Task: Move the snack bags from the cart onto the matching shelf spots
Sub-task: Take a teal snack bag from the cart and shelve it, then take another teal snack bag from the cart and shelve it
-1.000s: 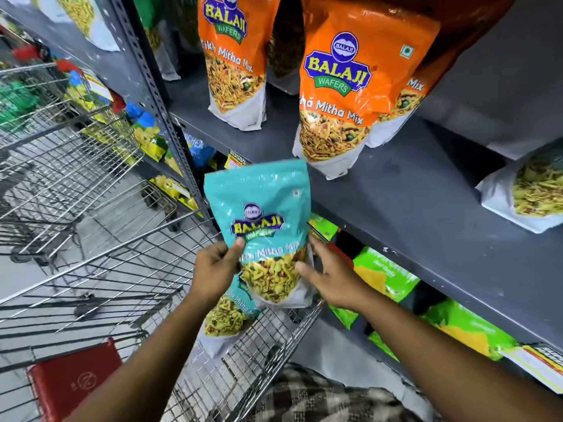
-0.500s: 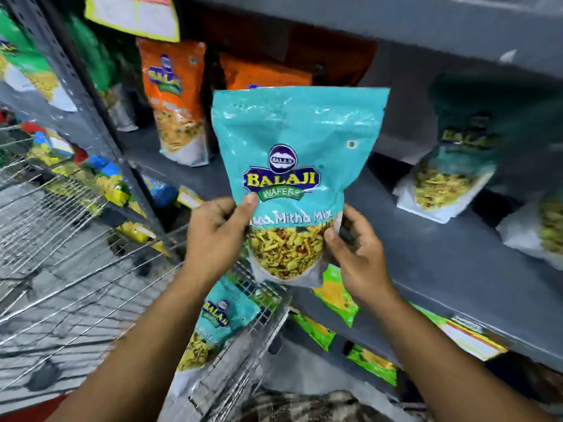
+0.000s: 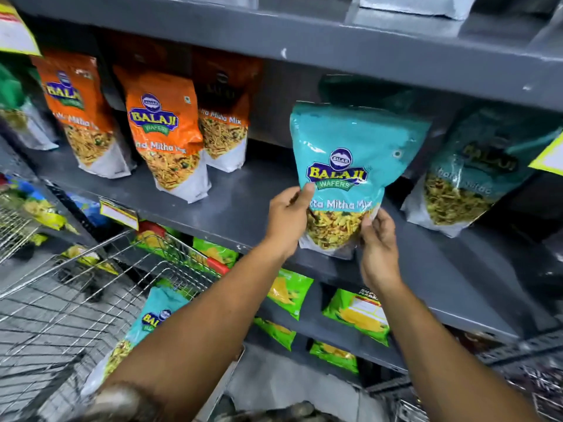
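I hold a teal Balaji snack bag upright over the grey shelf. My left hand grips its lower left edge and my right hand its lower right corner. The bag's base is at the front part of the shelf; whether it touches is unclear. Another teal bag leans on the shelf just to its right, and a dark teal one sits behind. One more teal bag lies in the wire cart at the lower left.
Three orange Balaji bags stand on the same shelf to the left. Green bags fill the shelf below. The upper shelf's edge overhangs close above the held bag. A yellow price tag hangs at the right.
Both hands carried the teal bag up from the cart and rightward to the shelf, beside the other teal bags. The view swung right, away from the cart.
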Action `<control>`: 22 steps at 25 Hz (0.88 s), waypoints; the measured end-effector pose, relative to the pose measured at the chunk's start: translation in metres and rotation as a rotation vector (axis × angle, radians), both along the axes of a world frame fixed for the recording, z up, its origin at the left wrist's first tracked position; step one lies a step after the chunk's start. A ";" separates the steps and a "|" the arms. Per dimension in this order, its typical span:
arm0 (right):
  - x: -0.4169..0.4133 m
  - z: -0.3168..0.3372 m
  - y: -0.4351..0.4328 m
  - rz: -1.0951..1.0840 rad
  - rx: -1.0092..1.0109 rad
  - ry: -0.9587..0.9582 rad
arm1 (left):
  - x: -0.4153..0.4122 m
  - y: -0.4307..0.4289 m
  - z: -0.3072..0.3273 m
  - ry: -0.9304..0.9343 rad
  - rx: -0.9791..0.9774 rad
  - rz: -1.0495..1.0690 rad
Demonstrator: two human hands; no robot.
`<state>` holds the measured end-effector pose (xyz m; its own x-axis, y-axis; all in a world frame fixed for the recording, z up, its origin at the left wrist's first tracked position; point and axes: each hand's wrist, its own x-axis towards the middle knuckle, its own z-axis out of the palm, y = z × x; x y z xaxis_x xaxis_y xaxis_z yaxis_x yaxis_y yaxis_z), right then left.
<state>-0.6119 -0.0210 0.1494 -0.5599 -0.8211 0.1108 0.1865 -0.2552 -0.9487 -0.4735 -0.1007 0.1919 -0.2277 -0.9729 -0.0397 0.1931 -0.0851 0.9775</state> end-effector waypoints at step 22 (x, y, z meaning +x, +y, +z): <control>0.351 -0.075 -0.089 0.909 1.001 -0.035 | 0.463 0.010 -0.223 -0.792 0.583 0.319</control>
<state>-0.2614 -0.1100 0.0747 0.2300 -0.6188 -0.7511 -0.0544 0.7624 -0.6448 -0.0103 -0.0911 -0.0311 0.3340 -0.7652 -0.5503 -0.3911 -0.6437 0.6578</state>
